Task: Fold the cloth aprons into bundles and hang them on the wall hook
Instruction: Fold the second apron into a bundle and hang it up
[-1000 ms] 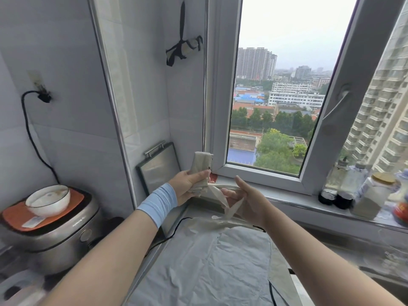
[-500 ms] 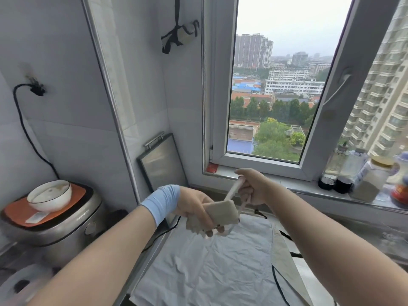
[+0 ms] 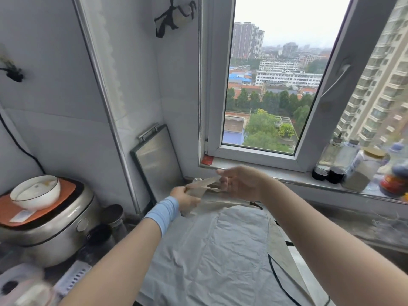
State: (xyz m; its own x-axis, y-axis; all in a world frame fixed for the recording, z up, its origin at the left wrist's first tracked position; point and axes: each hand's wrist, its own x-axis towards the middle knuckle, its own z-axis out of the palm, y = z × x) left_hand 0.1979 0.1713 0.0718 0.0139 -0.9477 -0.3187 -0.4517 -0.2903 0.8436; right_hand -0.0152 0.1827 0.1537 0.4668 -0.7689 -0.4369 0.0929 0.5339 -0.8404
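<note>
Gripping the rolled beige bundle [image 3: 191, 191] is the left hand [image 3: 185, 199]. The right hand [image 3: 241, 184] pinches its flat strap [image 3: 208, 181] above a crinkled apron [image 3: 209, 250].

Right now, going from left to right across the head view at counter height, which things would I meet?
Rice cooker → leaning metal tray → left hand gripping the apron bundle → right hand pinching its strap → yellow-lidded jar.

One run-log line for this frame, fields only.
left hand: grips beige apron bundle | right hand: pinches its strap taut | done: hung bundle | waiting: grey apron, spread flat
</note>
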